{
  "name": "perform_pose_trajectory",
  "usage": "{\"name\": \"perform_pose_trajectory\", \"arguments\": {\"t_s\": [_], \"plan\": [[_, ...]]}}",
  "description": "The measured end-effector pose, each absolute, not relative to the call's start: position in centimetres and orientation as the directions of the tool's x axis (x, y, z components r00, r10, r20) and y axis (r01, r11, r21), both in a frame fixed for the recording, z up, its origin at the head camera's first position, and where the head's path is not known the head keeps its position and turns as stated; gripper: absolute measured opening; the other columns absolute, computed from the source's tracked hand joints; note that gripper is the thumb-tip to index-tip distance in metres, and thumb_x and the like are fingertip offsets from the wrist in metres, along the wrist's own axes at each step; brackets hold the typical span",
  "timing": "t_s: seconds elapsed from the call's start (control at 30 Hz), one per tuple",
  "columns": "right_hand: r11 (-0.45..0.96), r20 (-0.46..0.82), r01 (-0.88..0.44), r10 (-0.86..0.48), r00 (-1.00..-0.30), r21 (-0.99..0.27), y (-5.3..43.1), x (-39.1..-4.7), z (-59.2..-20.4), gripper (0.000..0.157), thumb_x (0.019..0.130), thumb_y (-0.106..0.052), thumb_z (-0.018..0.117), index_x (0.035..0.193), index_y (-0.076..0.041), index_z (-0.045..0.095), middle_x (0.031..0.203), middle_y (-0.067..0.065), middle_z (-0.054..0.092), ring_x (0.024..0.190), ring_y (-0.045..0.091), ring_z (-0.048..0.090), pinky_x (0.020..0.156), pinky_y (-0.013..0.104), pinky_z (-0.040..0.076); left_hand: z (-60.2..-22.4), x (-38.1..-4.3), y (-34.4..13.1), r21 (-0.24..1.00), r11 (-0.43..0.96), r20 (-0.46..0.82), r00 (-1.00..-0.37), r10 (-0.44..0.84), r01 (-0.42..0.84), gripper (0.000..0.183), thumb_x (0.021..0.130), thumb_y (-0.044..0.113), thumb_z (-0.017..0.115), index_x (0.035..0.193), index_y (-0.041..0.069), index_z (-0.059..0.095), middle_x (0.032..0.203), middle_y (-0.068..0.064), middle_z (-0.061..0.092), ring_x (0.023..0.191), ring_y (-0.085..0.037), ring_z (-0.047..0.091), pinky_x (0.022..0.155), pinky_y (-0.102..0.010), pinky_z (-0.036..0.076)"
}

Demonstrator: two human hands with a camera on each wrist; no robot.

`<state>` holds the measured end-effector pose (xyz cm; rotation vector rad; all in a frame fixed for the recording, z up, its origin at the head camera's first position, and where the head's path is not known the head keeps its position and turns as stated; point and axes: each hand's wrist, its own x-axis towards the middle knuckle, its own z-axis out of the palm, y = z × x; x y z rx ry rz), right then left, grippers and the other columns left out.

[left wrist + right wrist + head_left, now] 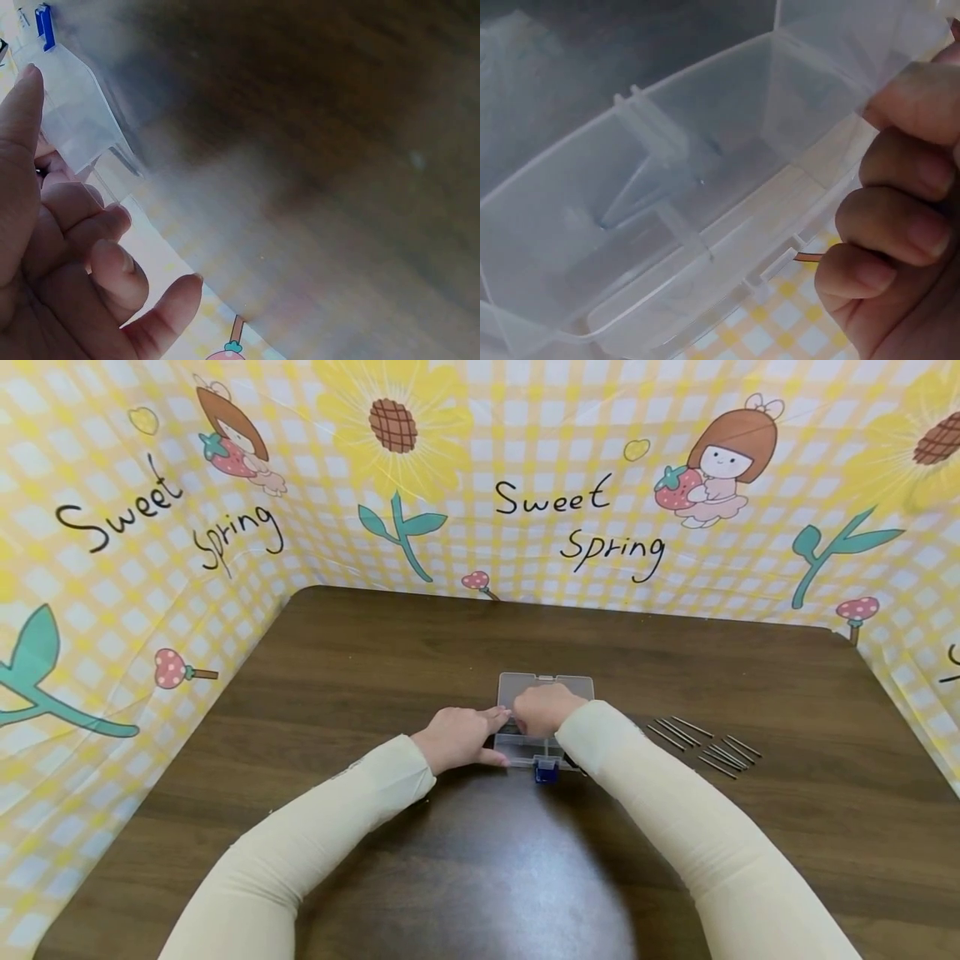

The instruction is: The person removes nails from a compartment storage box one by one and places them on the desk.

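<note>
Behind and to both sides, checked cloth [457, 543] in yellow and white, printed with flowers and lettering. Below that, dark brown wood-grained table [405, 652]. Across the tabletop from the near side, left sleeve [300, 835] and right sleeve [697, 835], both cream, reaching in toward the middle. Between the two cuffs, on the table, clear plastic box [525, 746], with lid [517, 687] swung open to the far side and compartments in the tray. Left hand [459, 737]: grips the left side of the box, with thumb along the near corner and forefinger farther back; in the left wrist view, bends the remaining fingers loosely. Right hand [551, 707]: hangs over the box, with knuckles up and fingers curled toward the palm; in the right wrist view, shows three fingers well folded, close beside a clear corner. Cannot tell of anything pinched in that hand, nor of any contact with the plastic. At the near edge of the box, blue clasp [547, 771]. To the right, near the right sleeve, loose metal rods [729, 757], thin, lying slantwise in a scatter on the table.
</note>
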<state>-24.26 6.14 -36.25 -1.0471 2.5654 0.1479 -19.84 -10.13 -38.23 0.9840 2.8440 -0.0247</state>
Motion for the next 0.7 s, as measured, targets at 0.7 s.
{"name": "perform_pose_trajectory", "arguments": {"t_s": [0.7], "plan": [[0.741,-0.408,-0.659,-0.644,-0.647,-0.124,9.6,-24.7,-33.9,0.016,0.084,-0.003,0.059,0.071,-0.011,0.066,0.07,-0.002,0.058,0.064,0.014,0.05,0.06,0.031,0.046,-38.1,-19.7,-9.9,0.005,0.798,-0.166,-0.787,0.595,0.603,0.077,0.082,0.058,0.064,0.141,0.01,0.05,0.141,-0.005,0.05,0.101,-0.026,0.066,0.061,-0.038,0.053]]}}
